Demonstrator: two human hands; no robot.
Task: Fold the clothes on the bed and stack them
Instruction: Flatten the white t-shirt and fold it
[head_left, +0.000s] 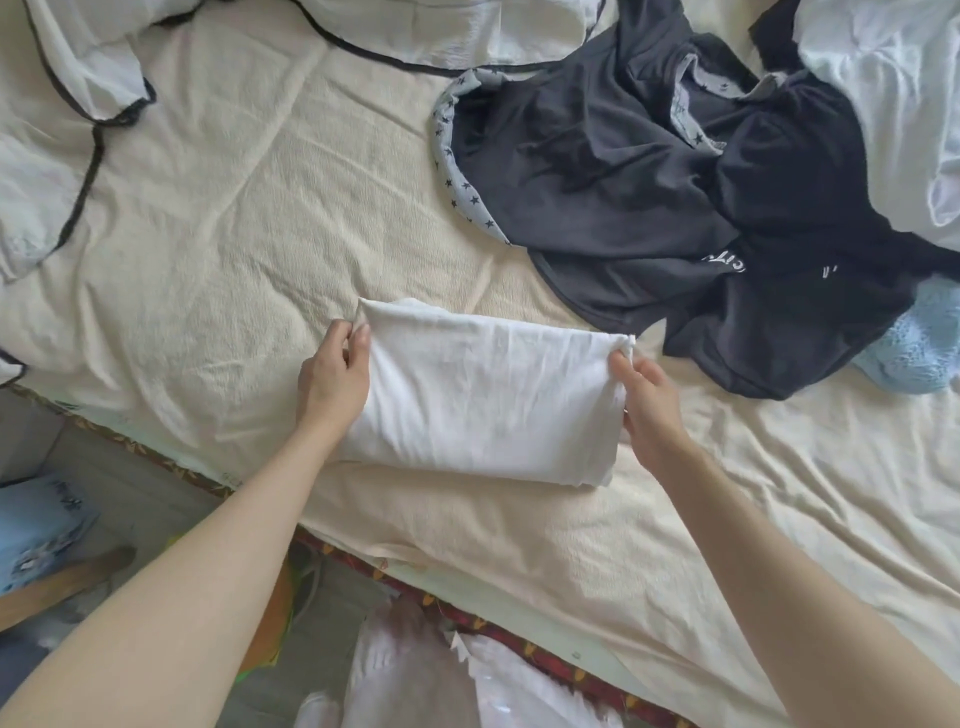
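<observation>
A white garment, folded into a rectangle, lies on the cream bed sheet near the front edge. My left hand pinches its far left corner. My right hand pinches its far right corner, where the cloth bunches. Behind and to the right lies a crumpled pile of dark grey and black clothes, one with a star-print lining and one with white letters.
A white cover with black piping lies at the back left. White bedding is heaped at the back right. A light blue fluffy item sits at the right. The bed's patterned edge runs diagonally below, floor clutter beyond.
</observation>
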